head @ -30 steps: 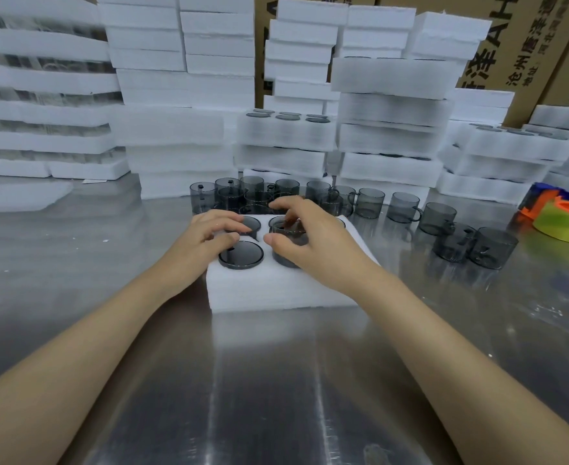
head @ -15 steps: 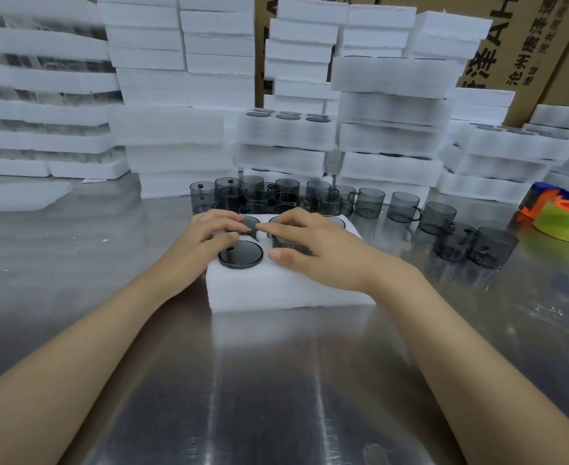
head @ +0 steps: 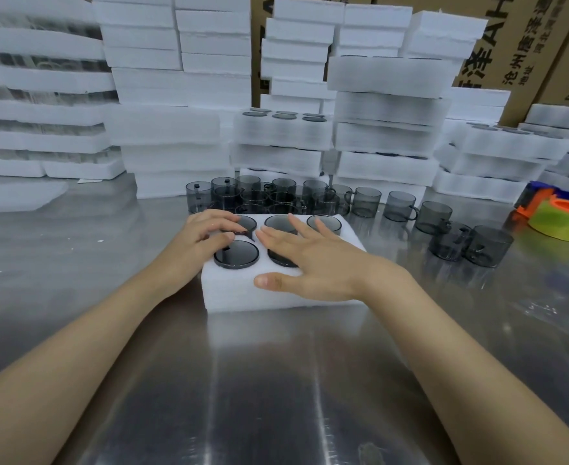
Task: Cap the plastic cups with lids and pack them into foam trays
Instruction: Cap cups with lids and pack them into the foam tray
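A white foam tray (head: 242, 293) lies on the steel table in front of me, its round holes filled with lidded smoky-grey cups. One capped cup (head: 237, 254) shows fully at the near left. My right hand (head: 309, 263) lies flat with straight fingers across the middle cups, thumb on the tray's front edge. My left hand (head: 206, 234) rests on the tray's left side, fingers bent over the far-left cup (head: 246, 224). The near-right part of the tray is hidden under my right hand.
Several loose grey cups (head: 400, 204) with handles stand behind and to the right of the tray. Tall stacks of foam trays (head: 387, 105) fill the back, with cardboard boxes (head: 517, 45) behind. Tape rolls (head: 559, 223) sit at the right edge.
My right hand let go of the cup it was seating in the middle hole and now lies flat over it. My left hand has stayed on the tray's left side.
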Demonstrator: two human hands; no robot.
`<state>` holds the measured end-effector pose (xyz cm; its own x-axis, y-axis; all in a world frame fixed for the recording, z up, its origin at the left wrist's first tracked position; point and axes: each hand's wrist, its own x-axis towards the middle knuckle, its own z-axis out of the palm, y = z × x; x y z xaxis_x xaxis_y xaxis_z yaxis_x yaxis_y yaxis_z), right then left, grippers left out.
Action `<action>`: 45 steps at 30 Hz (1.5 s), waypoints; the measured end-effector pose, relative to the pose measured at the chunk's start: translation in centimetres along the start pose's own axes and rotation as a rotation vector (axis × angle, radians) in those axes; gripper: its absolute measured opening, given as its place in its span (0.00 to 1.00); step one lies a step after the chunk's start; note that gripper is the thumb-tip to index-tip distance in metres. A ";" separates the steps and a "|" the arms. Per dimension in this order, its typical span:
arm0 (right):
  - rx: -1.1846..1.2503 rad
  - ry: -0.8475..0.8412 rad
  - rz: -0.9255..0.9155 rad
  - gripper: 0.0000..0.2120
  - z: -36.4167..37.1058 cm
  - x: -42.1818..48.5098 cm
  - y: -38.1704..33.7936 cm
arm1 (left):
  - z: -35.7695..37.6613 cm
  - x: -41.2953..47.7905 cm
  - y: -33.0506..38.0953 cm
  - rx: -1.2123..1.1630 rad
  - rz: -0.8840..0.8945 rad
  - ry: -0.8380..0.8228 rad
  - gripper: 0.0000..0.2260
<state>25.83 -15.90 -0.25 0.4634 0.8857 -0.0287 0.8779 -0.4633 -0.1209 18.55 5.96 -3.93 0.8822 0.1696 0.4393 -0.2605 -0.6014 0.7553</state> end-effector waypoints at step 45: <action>0.304 0.351 0.557 0.10 -1.8 -3.0 8.9 | 0.0 0.3 -0.8 -0.027 0.004 -0.001 0.09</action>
<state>32.47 -22.73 0.51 0.8884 0.4348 0.1474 0.4515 -0.7688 -0.4529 19.07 6.49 -4.39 0.8815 0.1667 0.4418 -0.2743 -0.5808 0.7665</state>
